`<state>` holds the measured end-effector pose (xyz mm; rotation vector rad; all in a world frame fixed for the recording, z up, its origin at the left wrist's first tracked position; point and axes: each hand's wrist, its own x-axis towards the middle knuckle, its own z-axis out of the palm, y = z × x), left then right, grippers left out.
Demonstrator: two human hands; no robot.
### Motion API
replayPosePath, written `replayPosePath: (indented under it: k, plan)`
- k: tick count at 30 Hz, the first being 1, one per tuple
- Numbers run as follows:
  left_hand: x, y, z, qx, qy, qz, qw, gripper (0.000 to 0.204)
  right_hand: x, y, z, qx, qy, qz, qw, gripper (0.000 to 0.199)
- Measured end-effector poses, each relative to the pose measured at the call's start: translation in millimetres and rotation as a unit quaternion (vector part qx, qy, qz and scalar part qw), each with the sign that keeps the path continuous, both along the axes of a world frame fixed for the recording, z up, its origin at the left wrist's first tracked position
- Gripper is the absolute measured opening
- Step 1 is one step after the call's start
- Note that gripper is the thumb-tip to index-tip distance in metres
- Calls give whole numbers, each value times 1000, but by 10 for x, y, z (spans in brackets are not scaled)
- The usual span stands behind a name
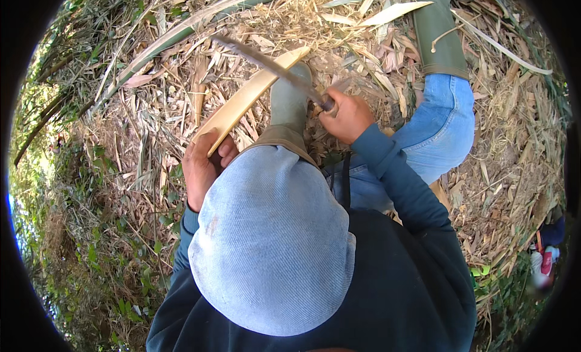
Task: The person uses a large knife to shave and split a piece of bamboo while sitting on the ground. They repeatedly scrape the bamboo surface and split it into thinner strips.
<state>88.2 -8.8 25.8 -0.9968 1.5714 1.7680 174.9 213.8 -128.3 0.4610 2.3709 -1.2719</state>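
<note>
My left hand [203, 167] is closed around the near end of a pale split bamboo strip [242, 104], with fingers and thumb on either side of it. The strip slants up and to the right, its far end over the toe area of a green rubber boot [289, 104]. In my right hand [349, 117] is the handle of a long, dark-bladed machete [257, 58]. Its blade points up and left and passes across the strip's far part in this view; whether it touches the strip I cannot tell.
My bent denim knee [272, 237] rises between my arms. My other leg [439, 125] stretches out to the right, in a green boot [439, 34]. A long green bamboo piece [175, 40] lies at the upper left. Dry leaves and shavings [387, 43] cover the ground; plants grow at left.
</note>
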Motion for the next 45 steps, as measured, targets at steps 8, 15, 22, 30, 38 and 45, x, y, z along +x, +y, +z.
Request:
replayPosePath:
  k: [8, 15, 22, 30, 38, 45]
  plan:
    - [-23, 58, -29, 27, 35, 13, 999, 44, 43, 221, -473, 28, -29, -60, 997, 27]
    - [41, -47, -89, 148, 5, 84, 985, 26, 66, -148, 468, -73, 77, 29, 994, 22]
    - [59, -31, -84, 142, 0, 123, 982, 26, -90, 11, 122, -19, 18, 8, 1000, 21]
    - [28, -1, -75, 130, -8, 133, 982, 27, -54, 124, -339, -32, -1, -63, 998, 24]
    - [20, -14, -66, 100, 8, 81, 992, 31, -24, 107, -218, -16, 4, -6, 1000, 28]
    - [-81, 130, 63, -31, 91, -146, 985, 43, 70, 302, 76, -62, -8, -12, 998, 26]
